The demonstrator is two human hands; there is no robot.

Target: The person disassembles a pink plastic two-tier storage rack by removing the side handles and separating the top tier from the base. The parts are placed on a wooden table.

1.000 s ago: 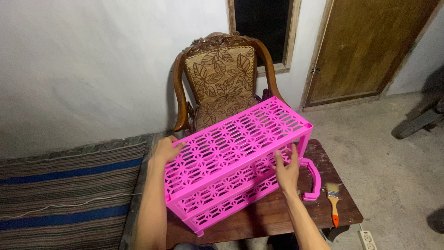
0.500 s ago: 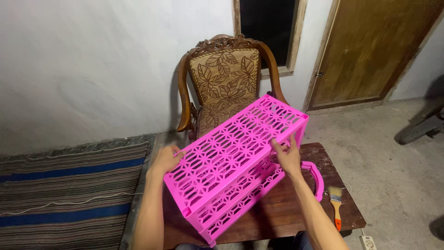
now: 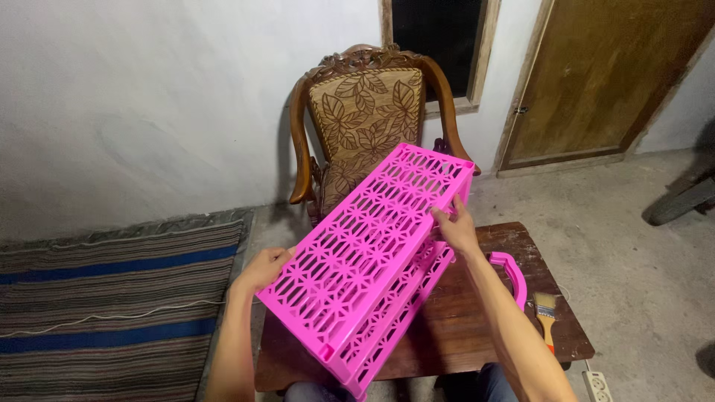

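Head cam: pink basket (image 3: 365, 253) tilted btwn hands, left hand (image 3: 262, 269) & right hand (image 3: 456, 229) gripping its edges.

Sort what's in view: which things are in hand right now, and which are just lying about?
In hand: pink lattice basket, gripped by left hand and right hand.

Lying about: pink handle, paintbrush, wooden table, armchair, striped rug, power strip.

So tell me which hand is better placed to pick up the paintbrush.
Right. The right hand rests on the pink basket edge nearest the paintbrush; the left hand is across the basket.
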